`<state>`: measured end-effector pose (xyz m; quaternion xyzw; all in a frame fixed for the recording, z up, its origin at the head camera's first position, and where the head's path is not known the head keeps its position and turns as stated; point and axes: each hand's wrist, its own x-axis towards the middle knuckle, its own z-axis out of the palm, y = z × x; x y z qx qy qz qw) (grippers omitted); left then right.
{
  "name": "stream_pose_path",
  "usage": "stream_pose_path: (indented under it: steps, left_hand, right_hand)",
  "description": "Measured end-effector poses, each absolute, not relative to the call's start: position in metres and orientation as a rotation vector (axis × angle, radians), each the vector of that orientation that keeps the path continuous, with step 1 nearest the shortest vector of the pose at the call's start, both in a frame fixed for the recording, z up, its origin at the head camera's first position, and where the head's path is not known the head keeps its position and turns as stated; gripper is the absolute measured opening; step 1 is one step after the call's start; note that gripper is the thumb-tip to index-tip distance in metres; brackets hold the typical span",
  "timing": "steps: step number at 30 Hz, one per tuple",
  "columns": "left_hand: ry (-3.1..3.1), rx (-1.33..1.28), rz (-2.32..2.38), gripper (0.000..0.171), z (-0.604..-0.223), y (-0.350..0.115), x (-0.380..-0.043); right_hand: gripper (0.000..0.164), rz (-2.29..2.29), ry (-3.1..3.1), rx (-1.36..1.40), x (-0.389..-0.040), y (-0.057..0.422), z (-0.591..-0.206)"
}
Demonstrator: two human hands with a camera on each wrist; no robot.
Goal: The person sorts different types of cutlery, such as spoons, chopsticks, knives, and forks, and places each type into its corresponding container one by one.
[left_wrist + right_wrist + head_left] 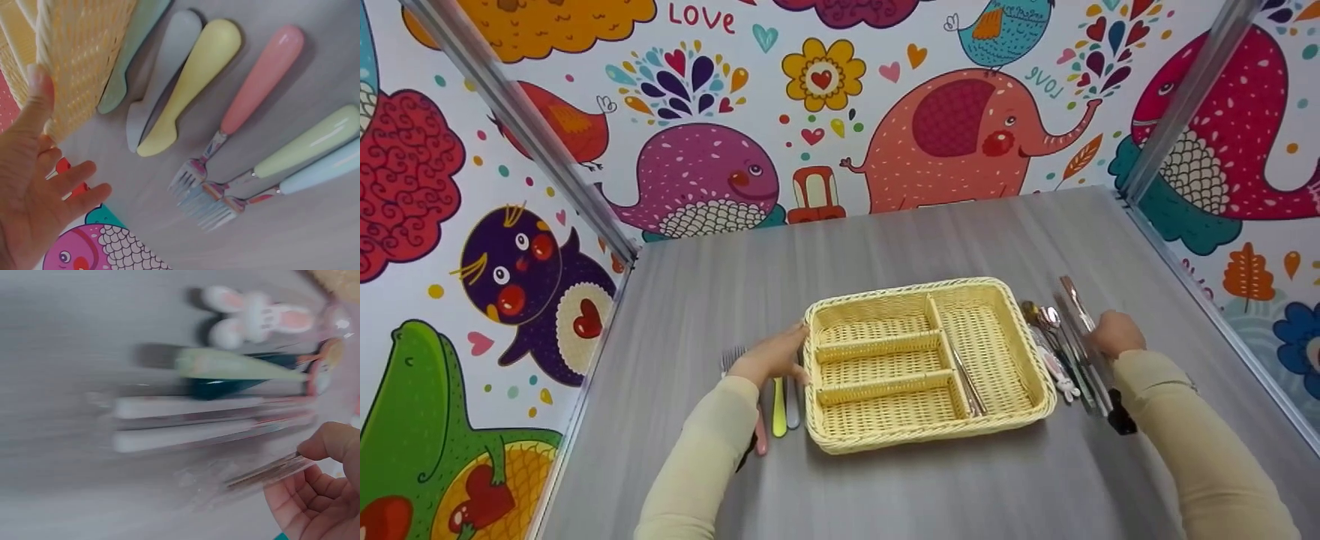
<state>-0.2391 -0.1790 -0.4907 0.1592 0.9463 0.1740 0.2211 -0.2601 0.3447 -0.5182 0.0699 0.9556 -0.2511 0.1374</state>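
A pale yellow woven basket (930, 435) with compartments stands on the table; slim metal utensils (966, 375) lie in its right-hand compartment. My left hand (769, 356) touches the basket's left side, thumb against the rim and the other fingers extended in the left wrist view. Beside that hand lie a pink-handled fork (261, 79), a yellow knife (197, 79) and a grey knife (169, 62). On the right, my right hand (320, 495) pinches a slim metallic utensil in clear plastic (270, 472); blur hides its exact kind. White-handled utensils (185, 408) lie close by.
A green-handled utensil (236, 365) and a white rabbit-shaped piece (256, 318) lie right of the basket, near spoons (1048, 319). Green-handled (309, 140) and blue-handled (326, 169) forks lie on the left. Cartoon-printed walls (825, 135) border the table (885, 495).
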Motion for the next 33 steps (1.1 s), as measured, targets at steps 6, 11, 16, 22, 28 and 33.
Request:
stream_pose_path:
  steps: [6,11,16,22,28,33]
  left_hand:
    - [2.617,0.440,0.494,0.098,-0.491,-0.180,-0.239]
    - [2.617,0.431,0.484,0.098,-0.491,-0.179,-0.239]
    - [2.624,0.458,0.457,0.098,-0.489,-0.177,-0.239]
    - [2.631,0.461,0.442,0.098,-0.490,-0.178,-0.239]
    - [2.636,0.454,0.422,0.099,-0.490,-0.178,-0.239]
    - [2.632,0.444,0.455,0.099,-0.491,-0.178,-0.238]
  right_hand:
    - [0.030,-0.919,2.815,0.077,-0.276,0.309,-0.486]
    - [0.017,-1.175,2.756,0.034,-0.280,0.272,-0.469]
    - [0.011,-1.290,2.657,0.030,-0.279,0.243,-0.470]
    - [0.010,-1.209,2.553,0.011,-0.271,0.223,-0.485]
    - [0.028,-1.063,2.469,-0.126,-0.265,0.211,-0.501]
    - [0.025,-0.940,2.479,-0.153,-0.263,0.198,-0.506]
